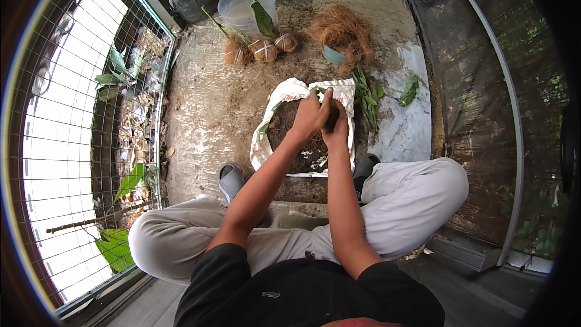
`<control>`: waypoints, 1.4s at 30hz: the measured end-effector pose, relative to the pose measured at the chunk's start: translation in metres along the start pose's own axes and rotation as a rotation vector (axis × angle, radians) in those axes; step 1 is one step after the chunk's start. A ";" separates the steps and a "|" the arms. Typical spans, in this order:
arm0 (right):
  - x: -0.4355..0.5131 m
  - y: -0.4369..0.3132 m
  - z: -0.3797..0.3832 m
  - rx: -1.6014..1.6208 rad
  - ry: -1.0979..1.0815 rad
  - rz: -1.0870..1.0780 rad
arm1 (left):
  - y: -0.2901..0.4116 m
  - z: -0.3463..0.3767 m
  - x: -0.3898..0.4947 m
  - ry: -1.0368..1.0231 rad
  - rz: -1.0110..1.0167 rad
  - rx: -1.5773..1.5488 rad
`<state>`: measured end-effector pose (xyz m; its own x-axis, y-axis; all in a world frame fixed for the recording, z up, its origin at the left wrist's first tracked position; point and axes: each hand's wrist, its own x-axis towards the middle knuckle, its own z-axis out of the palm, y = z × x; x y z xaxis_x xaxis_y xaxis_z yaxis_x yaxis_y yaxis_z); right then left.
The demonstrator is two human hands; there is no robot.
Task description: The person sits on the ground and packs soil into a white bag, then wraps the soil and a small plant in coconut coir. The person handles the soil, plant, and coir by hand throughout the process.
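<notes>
My left hand (309, 116) and my right hand (337, 132) meet above an open white sack (258, 153) that holds dark soil (285, 120). Between them they cup a dark clump of soil (333, 117), largely covered by the fingers. A bit of green leaf or stem shows at the left fingertips; whether it joins the clump I cannot tell. Beyond the sack stand several fibre-wrapped balls (265, 51) bound with pale string, with a cut leaf (262, 19) and a green stem rising among them.
A clear plastic tub (247, 2) stands behind the balls. Brown coconut fibre (342, 25) heaps over a teal bowl (333, 56). Cut leaves (365, 97) lie right of the sack, with another leaf (409, 91) farther right. Wire mesh (109, 113) borders the left, dark netting (476, 77) the right.
</notes>
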<state>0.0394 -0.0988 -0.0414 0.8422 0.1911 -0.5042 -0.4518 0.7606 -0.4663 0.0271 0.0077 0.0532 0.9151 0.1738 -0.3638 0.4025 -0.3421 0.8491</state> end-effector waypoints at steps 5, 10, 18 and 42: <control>-0.004 0.002 0.003 0.126 -0.278 0.101 | -0.031 0.005 -0.010 0.406 0.806 0.321; -0.011 0.015 -0.004 0.064 -0.233 0.113 | -0.057 0.016 -0.005 0.242 0.975 0.381; -0.005 0.027 -0.022 -0.019 -0.114 0.164 | -0.073 0.026 -0.002 0.398 1.146 0.299; 0.014 0.048 -0.055 0.184 -0.222 0.268 | -0.088 0.038 -0.001 0.407 1.023 0.277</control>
<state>0.0129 -0.0938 -0.1108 0.7537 0.5125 -0.4113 -0.6210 0.7602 -0.1908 -0.0089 0.0029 -0.0357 0.7625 -0.0347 0.6461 -0.4918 -0.6800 0.5439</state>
